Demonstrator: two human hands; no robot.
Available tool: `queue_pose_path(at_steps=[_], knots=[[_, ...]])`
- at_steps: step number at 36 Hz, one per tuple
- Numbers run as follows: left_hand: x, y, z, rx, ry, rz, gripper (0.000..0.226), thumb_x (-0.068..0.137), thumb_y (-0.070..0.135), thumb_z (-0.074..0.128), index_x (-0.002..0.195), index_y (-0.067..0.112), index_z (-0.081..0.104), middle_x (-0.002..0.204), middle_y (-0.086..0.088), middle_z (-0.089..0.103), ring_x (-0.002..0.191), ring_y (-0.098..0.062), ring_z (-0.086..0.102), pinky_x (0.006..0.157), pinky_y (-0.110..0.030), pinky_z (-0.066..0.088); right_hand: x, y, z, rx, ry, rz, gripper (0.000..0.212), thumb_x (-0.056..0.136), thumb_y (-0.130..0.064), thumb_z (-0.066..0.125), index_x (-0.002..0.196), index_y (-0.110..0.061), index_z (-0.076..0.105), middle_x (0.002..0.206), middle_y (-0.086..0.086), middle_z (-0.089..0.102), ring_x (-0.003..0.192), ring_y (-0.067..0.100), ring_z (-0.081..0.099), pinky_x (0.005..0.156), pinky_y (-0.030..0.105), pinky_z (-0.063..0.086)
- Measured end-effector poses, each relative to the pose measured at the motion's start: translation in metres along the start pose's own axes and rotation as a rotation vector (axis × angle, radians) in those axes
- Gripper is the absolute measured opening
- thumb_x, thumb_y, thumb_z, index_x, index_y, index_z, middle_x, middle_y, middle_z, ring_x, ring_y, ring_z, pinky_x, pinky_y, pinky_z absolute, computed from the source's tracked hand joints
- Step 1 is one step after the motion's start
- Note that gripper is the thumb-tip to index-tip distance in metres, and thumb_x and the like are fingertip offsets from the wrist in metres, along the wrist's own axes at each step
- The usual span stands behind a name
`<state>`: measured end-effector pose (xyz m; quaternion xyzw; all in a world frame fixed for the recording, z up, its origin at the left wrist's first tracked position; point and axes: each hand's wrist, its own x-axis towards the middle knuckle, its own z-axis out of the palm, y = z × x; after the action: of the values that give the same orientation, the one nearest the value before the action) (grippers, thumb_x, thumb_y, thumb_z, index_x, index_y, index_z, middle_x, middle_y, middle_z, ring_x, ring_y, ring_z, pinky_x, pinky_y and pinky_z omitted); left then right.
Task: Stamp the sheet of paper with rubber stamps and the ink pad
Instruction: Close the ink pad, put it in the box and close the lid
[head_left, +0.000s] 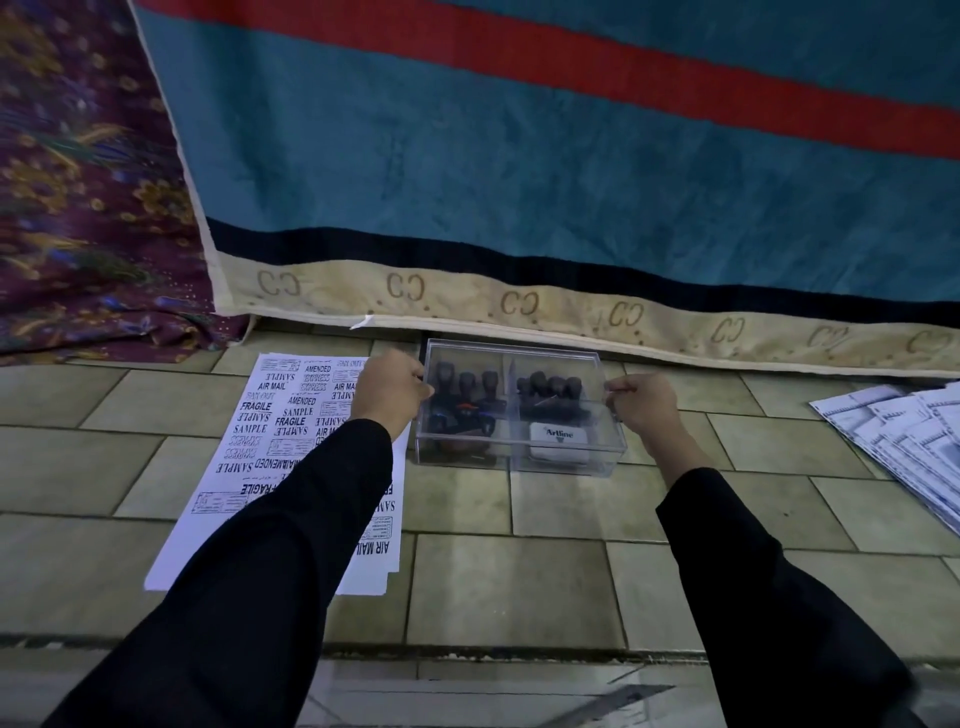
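Black sleeves reach over bare floor tiles to the clear box, which sits just before the hem of the blanket, between the stamped sheet at left and a paper stack well off right. The left grip and the right grip each pinch an upper side edge of the box. Its long axis runs left-right; rubber stamps stand upright inside, ink pad flat at near right.

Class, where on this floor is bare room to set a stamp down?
Bare tiles in front of the clear box, between the sleeves, and between box and paper stack at right. Crowded: stamped sheet on its left, blanket close behind.
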<state>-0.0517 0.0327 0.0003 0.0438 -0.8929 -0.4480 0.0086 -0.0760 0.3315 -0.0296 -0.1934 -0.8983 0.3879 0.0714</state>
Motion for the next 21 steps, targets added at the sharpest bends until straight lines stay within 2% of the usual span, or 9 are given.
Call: queue_pose_path(at_steps=[5, 8, 10, 12, 13, 15, 17, 19, 21], knots=[[0.001, 0.002, -0.004, 0.005, -0.026, -0.017, 0.02, 0.079, -0.004, 0.066, 0.076, 0.011, 0.053, 0.081, -0.016, 0.056, 0.082, -0.04, 0.068, 0.075, -0.055, 0.057, -0.002, -0.002, -0.002, -0.06, 0.006, 0.002, 0.02, 0.078, -0.001, 0.06, 0.092, -0.002, 0.074, 0.081, 0.002, 0.063, 0.081, 0.018, 0.058, 0.091, 0.039, 0.053], [0.003, 0.006, -0.007, 0.006, -0.062, -0.049, 0.02, 0.077, -0.008, 0.068, 0.076, 0.008, 0.056, 0.081, -0.017, 0.057, 0.075, -0.036, 0.07, 0.072, -0.052, 0.059, -0.003, -0.009, -0.005, -0.116, -0.012, 0.031, 0.02, 0.081, -0.003, 0.056, 0.089, 0.002, 0.073, 0.082, 0.01, 0.068, 0.082, 0.023, 0.063, 0.086, 0.039, 0.054], [0.004, 0.005, -0.006, 0.025, -0.057, -0.052, 0.021, 0.076, -0.007, 0.069, 0.076, 0.01, 0.055, 0.079, -0.016, 0.057, 0.074, -0.035, 0.07, 0.073, -0.052, 0.059, -0.005, -0.013, -0.007, -0.186, -0.021, 0.044, 0.022, 0.083, -0.007, 0.052, 0.087, 0.004, 0.071, 0.084, 0.018, 0.07, 0.086, 0.03, 0.066, 0.075, 0.031, 0.054], [0.003, 0.002, -0.003, 0.036, -0.033, -0.047, 0.023, 0.076, -0.005, 0.068, 0.075, 0.012, 0.053, 0.076, -0.014, 0.054, 0.069, -0.031, 0.066, 0.076, -0.052, 0.058, -0.008, -0.016, -0.008, -0.249, -0.018, 0.056, 0.025, 0.086, -0.009, 0.05, 0.082, 0.008, 0.069, 0.075, 0.018, 0.063, 0.086, 0.032, 0.065, 0.055, 0.023, 0.042], [0.002, 0.001, -0.002, 0.028, -0.023, -0.046, 0.023, 0.077, -0.004, 0.067, 0.075, 0.013, 0.052, 0.075, -0.013, 0.053, 0.066, -0.028, 0.061, 0.078, -0.053, 0.057, -0.009, -0.017, -0.007, -0.27, -0.012, 0.061, 0.026, 0.087, -0.009, 0.05, 0.08, 0.009, 0.068, 0.073, 0.016, 0.06, 0.086, 0.032, 0.064, 0.051, 0.023, 0.037], [0.003, 0.001, 0.0, 0.014, -0.014, -0.058, 0.022, 0.078, -0.003, 0.067, 0.075, 0.013, 0.051, 0.076, -0.012, 0.051, 0.068, -0.025, 0.053, 0.08, -0.053, 0.054, -0.011, -0.018, -0.004, -0.284, 0.008, 0.046, 0.025, 0.089, -0.008, 0.049, 0.078, 0.006, 0.066, 0.075, 0.015, 0.058, 0.088, 0.032, 0.063, 0.062, 0.022, 0.036], [0.004, 0.004, 0.0, 0.005, -0.022, -0.085, 0.016, 0.08, -0.003, 0.067, 0.076, 0.009, 0.056, 0.081, -0.015, 0.057, 0.074, -0.03, 0.061, 0.082, -0.053, 0.056, -0.012, -0.017, -0.003, -0.278, 0.027, 0.032, 0.025, 0.09, -0.007, 0.047, 0.082, 0.006, 0.067, 0.085, 0.02, 0.064, 0.093, 0.034, 0.063, 0.067, 0.022, 0.036], [0.005, 0.007, -0.002, -0.034, -0.025, -0.139, 0.003, 0.082, -0.003, 0.063, 0.085, -0.003, 0.064, 0.095, -0.021, 0.066, 0.089, -0.036, 0.067, 0.083, -0.053, 0.056, -0.012, -0.016, -0.003, -0.25, 0.035, 0.041, 0.025, 0.09, -0.008, 0.047, 0.087, 0.007, 0.067, 0.092, 0.02, 0.067, 0.096, 0.034, 0.063, 0.069, 0.024, 0.038], [0.007, 0.007, -0.003, -0.068, -0.034, -0.182, 0.013, 0.084, -0.002, 0.059, 0.095, -0.005, 0.066, 0.106, -0.025, 0.067, 0.099, -0.038, 0.066, 0.087, -0.053, 0.055, -0.011, -0.014, -0.004, -0.202, 0.027, 0.062, 0.024, 0.089, -0.009, 0.049, 0.085, 0.007, 0.067, 0.089, 0.019, 0.068, 0.097, 0.033, 0.063, 0.071, 0.024, 0.041]])
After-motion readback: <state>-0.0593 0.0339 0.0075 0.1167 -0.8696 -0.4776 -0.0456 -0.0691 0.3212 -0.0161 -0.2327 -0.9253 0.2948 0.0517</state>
